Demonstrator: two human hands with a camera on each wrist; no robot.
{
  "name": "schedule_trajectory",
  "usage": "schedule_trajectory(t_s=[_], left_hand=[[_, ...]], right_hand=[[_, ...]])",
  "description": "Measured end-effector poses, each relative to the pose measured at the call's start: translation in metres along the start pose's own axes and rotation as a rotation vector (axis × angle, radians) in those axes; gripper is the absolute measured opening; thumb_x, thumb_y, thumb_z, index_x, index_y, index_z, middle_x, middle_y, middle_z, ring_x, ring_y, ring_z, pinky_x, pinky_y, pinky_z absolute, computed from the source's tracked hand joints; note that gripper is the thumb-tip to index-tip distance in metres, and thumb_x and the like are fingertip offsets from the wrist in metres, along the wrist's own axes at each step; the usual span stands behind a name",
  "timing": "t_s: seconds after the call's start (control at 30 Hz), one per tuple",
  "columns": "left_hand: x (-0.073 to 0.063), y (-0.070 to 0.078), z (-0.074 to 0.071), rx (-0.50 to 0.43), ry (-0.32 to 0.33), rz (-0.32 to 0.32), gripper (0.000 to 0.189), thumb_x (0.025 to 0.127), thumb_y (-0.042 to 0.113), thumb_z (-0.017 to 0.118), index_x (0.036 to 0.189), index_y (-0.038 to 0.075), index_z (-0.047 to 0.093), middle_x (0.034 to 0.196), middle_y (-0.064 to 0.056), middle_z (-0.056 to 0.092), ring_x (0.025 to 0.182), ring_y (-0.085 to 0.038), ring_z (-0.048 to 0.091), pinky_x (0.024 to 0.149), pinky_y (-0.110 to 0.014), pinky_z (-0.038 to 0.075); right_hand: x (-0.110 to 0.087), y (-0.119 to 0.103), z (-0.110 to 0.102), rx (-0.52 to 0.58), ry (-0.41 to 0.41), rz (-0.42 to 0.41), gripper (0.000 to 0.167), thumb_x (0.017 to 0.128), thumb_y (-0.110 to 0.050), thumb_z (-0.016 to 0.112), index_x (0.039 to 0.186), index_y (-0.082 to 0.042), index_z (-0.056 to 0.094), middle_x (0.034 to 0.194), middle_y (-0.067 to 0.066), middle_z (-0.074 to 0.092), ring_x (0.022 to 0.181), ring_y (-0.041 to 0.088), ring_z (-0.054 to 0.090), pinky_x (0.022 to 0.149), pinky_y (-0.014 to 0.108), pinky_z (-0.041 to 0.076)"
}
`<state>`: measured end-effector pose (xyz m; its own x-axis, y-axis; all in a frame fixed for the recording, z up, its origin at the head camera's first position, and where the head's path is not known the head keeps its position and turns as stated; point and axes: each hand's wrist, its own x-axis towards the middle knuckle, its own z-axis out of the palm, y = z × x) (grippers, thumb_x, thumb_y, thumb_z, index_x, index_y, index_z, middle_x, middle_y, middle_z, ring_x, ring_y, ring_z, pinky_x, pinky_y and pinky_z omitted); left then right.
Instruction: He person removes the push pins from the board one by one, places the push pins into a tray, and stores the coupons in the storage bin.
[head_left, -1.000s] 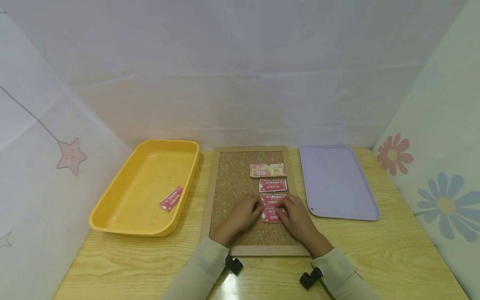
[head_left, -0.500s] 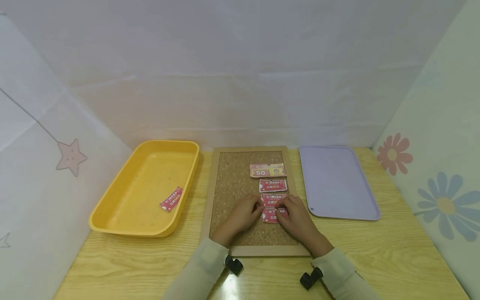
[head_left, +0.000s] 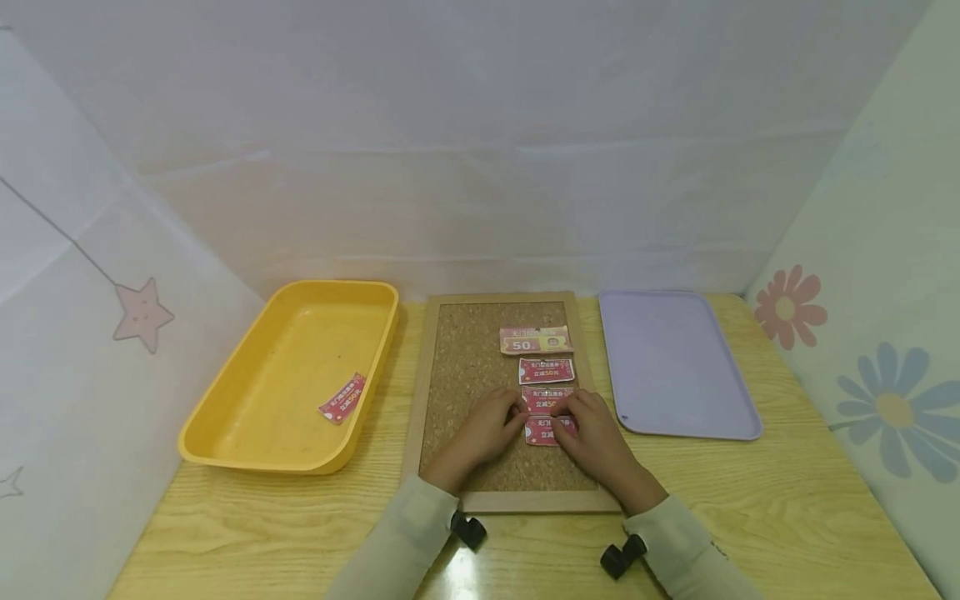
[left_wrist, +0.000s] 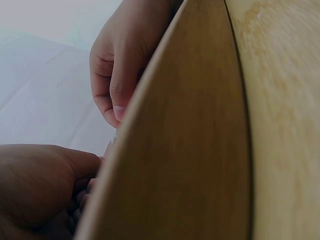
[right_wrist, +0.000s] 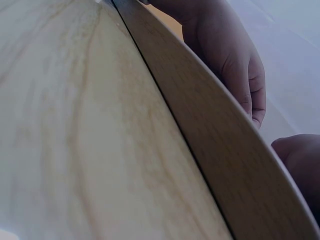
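On a framed cork board (head_left: 468, 333) lie several red paper coupons in a column. My left hand (head_left: 486, 427) pinches the left edge of the lowest coupon (head_left: 538, 432). Its right side is held by my right hand (head_left: 597, 433), whose thumb covers part of the print. The index fingertips of both hands overlap the red coupon (head_left: 542, 402) just above. Higher up are another small red coupon (head_left: 546, 372) and a larger pink-and-yellow coupon (head_left: 525, 343). In both wrist views the board's frame (left_wrist: 185, 125) hides the coupons and fingertips.
A yellow tub (head_left: 288, 292) stands left of the board, with one loose red coupon (head_left: 343, 398) inside. To the right lies a flat lilac tray (head_left: 675, 358). Pale fabric walls enclose the back and sides of the wooden table (head_left: 750, 500).
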<state>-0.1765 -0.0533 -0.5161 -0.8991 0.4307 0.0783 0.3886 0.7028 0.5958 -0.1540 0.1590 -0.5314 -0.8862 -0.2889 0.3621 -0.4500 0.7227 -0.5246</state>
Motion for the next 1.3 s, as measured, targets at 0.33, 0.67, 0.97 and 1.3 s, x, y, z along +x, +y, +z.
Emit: schedule_trajectory(t_s=[0.33,0.67,0.97,1.3], left_hand=[[0.0003,0.0001,-0.0005,0.002,-0.01,-0.014,0.008,0.097,0.024,0.061,0.091,0.019,0.062,0.084,0.009,0.051,0.08,-0.01,0.048,0.076,-0.033,0.039],[-0.0001,0.0005,-0.0008,0.002,-0.01,-0.013,0.009,0.097,0.025,0.06,0.091,0.019,0.061,0.083,0.009,0.051,0.08,-0.01,0.047,0.076,-0.033,0.038],[-0.0002,-0.0003,-0.0017,-0.004,-0.007,-0.005,0.008,0.097,0.024,0.06,0.091,0.02,0.061,0.083,0.01,0.051,0.079,-0.01,0.048,0.076,-0.033,0.04],[-0.0003,0.0014,-0.0028,0.008,-0.002,-0.001,0.009,0.098,0.025,0.06,0.092,0.019,0.062,0.084,0.01,0.052,0.08,-0.01,0.049,0.078,-0.034,0.039]], right_hand=[[0.0001,0.0011,0.0006,0.014,0.014,-0.007,0.005,0.088,-0.019,0.071,0.093,-0.018,0.069,0.087,-0.01,0.053,0.076,0.011,0.04,0.066,0.03,0.035],[-0.0002,-0.0001,0.0004,0.018,0.012,0.014,0.005,0.088,-0.02,0.07,0.093,-0.018,0.069,0.09,-0.01,0.055,0.078,0.01,0.042,0.067,0.031,0.036],[-0.0012,0.0019,0.0022,0.046,0.021,0.023,0.005,0.09,-0.022,0.068,0.094,-0.02,0.069,0.091,-0.012,0.055,0.078,0.01,0.042,0.067,0.031,0.037],[-0.0025,-0.0004,-0.0007,0.1,0.054,0.024,0.005,0.09,-0.02,0.068,0.095,-0.02,0.068,0.095,-0.009,0.059,0.086,0.012,0.049,0.071,0.034,0.042]])
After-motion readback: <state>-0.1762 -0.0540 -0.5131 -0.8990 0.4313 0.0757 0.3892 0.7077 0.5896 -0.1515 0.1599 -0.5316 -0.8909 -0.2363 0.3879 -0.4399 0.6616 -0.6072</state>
